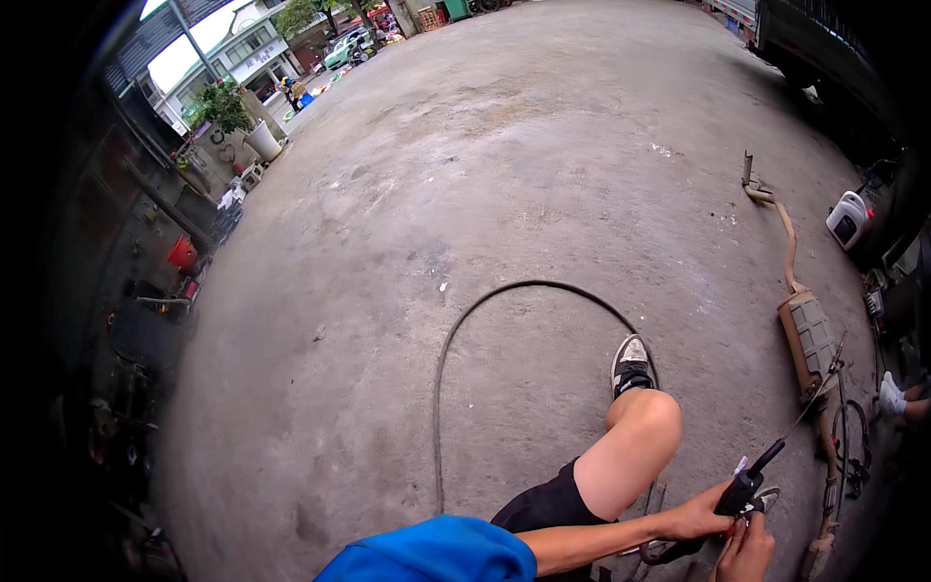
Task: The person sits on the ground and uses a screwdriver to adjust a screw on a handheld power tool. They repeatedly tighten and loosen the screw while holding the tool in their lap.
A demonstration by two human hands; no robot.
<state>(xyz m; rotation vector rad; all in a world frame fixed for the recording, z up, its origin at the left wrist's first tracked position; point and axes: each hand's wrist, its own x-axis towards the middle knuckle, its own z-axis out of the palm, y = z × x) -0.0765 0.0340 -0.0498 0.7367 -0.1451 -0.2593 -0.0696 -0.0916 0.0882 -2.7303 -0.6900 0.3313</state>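
My left hand (693, 516) is wrapped round a black welding torch (742, 493), its tapered tip pointing up and to the right. Just below, my right hand (749, 551) has its fingers bent against the torch's underside; what they pinch there is partly hidden. A thin rod or wire (813, 398) runs on in line with the tip, over an exhaust pipe with a ribbed, rust-brown muffler (808, 335) lying on the ground. A dark cable (441, 388) makes a wide loop on the concrete and passes by my shoe (632, 364).
My bent knee (645, 422) rises left of my hands. Far right are a white jug (850, 220), thin cables (858, 456) and another person's foot (892, 396). A truck (815, 58) stands far right. Along the left wall are a red bucket (181, 254) and a potted plant (262, 141).
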